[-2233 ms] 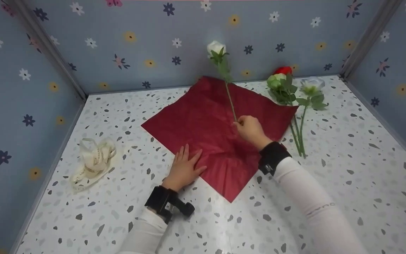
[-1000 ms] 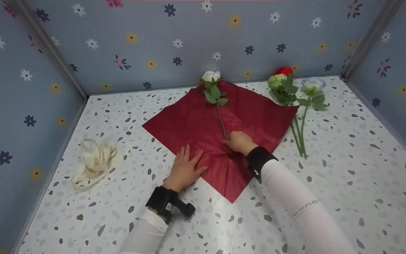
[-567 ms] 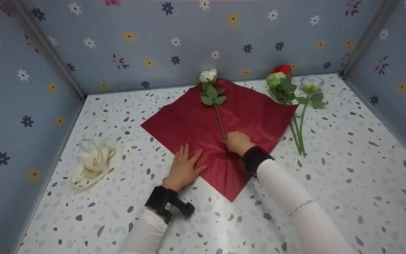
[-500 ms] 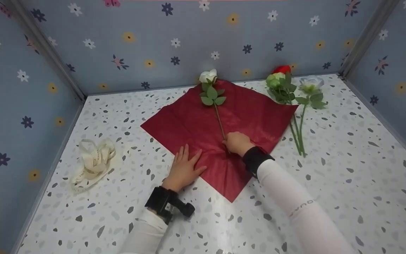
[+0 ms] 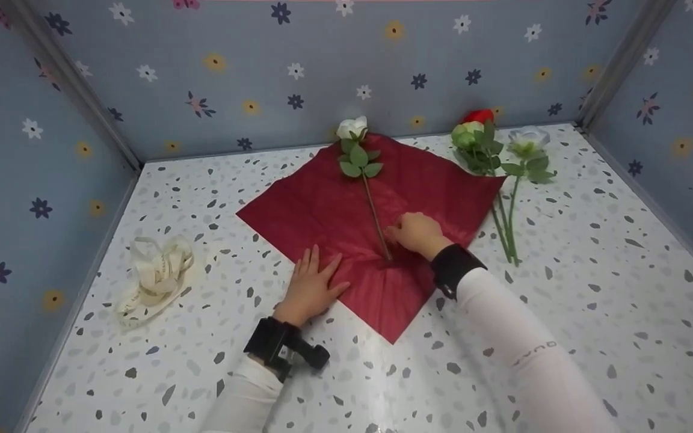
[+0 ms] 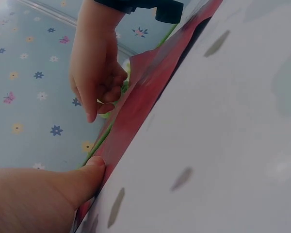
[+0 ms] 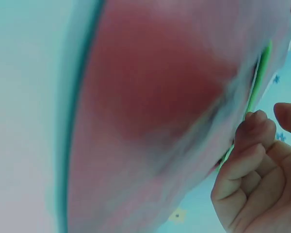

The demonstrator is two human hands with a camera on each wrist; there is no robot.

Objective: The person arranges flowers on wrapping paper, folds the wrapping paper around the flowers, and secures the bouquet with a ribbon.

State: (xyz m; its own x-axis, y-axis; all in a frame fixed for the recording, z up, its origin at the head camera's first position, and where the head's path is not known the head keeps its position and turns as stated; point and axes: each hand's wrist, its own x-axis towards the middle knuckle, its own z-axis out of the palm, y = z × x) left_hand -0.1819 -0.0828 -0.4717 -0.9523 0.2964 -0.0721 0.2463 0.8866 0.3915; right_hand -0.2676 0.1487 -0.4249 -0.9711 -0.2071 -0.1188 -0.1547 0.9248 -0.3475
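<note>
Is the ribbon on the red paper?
No, the ribbon lies on the speckled table, with a gap between it and the red paper.

Head view: even, muted light; glare on the white speckled tabletop (image 5: 376, 385), bottom centre. Left wrist: dimmer, foreground soft. Right wrist: cyan cast; dark red paper sheet (image 7: 155, 73) heavily blurred.
</note>
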